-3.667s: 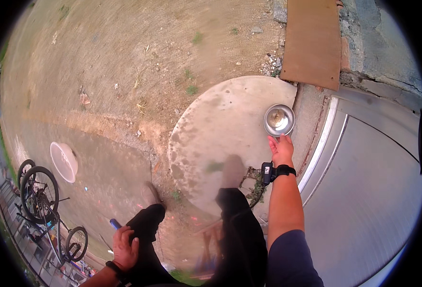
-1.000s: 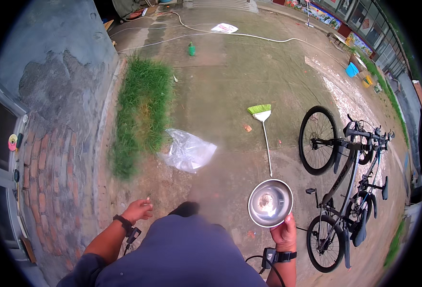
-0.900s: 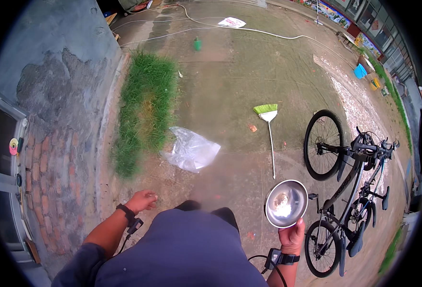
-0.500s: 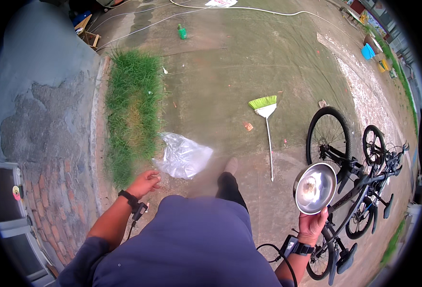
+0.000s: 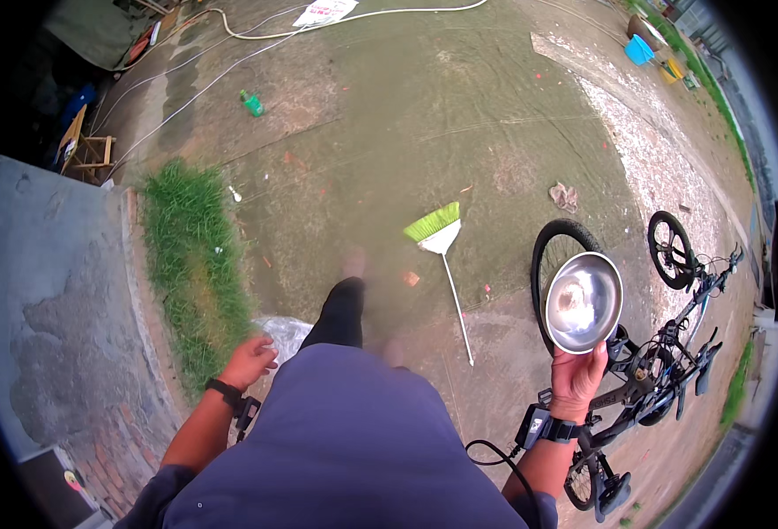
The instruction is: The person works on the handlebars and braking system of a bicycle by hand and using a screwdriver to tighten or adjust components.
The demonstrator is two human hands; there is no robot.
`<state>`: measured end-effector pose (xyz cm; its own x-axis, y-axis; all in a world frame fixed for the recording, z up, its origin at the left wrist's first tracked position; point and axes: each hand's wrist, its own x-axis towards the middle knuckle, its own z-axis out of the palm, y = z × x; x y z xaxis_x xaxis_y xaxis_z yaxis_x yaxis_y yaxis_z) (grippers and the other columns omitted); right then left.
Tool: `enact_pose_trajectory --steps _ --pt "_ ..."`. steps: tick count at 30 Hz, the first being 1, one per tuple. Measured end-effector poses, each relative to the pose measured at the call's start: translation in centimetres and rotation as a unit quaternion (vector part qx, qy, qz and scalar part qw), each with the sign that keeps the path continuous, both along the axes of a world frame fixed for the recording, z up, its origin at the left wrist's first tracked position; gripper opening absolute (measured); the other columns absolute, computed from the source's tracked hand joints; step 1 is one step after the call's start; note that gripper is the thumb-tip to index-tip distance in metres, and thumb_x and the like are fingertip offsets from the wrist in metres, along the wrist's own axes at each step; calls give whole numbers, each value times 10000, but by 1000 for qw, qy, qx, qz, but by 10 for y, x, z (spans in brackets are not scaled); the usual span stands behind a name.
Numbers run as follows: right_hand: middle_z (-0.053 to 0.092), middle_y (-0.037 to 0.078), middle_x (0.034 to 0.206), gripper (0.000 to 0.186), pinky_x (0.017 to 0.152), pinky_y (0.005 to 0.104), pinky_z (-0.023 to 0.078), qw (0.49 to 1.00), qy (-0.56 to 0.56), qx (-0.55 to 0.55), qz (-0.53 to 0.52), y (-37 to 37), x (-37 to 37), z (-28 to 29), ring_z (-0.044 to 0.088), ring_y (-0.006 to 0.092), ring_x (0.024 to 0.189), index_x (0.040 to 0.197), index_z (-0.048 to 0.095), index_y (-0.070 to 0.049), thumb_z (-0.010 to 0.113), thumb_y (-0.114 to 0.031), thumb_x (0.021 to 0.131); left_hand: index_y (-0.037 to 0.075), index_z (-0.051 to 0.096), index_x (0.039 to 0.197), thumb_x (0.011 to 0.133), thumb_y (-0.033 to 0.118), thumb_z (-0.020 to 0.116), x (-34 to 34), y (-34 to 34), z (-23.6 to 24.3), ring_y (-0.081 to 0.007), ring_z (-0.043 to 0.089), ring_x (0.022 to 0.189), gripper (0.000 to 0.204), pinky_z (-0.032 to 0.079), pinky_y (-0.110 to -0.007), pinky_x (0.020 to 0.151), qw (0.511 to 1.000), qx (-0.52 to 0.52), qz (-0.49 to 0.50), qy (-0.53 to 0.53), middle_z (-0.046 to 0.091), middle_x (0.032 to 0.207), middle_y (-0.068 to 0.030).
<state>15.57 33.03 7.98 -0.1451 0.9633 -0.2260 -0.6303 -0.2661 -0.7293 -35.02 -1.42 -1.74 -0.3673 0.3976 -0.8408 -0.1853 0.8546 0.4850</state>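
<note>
A round, shiny metal bowl [image 5: 584, 300] is held up at my right side, its hollow turned toward me. My right hand [image 5: 577, 381] grips it at the near rim, with the thumb at the edge and the other fingers partly hidden behind it. On the left my left hand [image 5: 249, 361] hangs loosely with bent fingers and nothing visible in it. Just beyond that hand a clear plastic bag [image 5: 285, 333] lies on the ground, partly covered by my body and leg.
A broom [image 5: 442, 236] with green bristles lies ahead. Bicycles [image 5: 640, 397] stand on the right, close to the bowl. Left are a grass strip [image 5: 197, 273] and a wall [image 5: 63, 238]. Farther off lie a green bottle [image 5: 252, 103], a hose [image 5: 380, 13] and a blue bucket [image 5: 639, 50].
I have stepped forward; the plastic bag now lies nearer my body and the broom has shifted left in view. My right hand still holds the bowl.
</note>
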Motion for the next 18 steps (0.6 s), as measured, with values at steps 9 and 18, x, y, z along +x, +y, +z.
enact_pose_trajectory --steps 9,18 --pt "519 147 1616 770 1215 540 464 991 -13 -2 -132 113 -90 6 528 328 1473 1597 435 -30 772 -335 975 12 552 1482 1019 207 710 -161 225 -4 -225 768 957 526 593 -351 778 998 23 -62 20 749 1150 -104" --pt "546 156 1590 702 1190 505 505 984 10 1 -177 267 -154 10 569 323 1434 1570 456 -15 745 -313 1004 -9 574 1453 1020 212 714 -261 463 9 -207 757 952 506 594 -335 773 987 55 -133 72 743 1130 -121"
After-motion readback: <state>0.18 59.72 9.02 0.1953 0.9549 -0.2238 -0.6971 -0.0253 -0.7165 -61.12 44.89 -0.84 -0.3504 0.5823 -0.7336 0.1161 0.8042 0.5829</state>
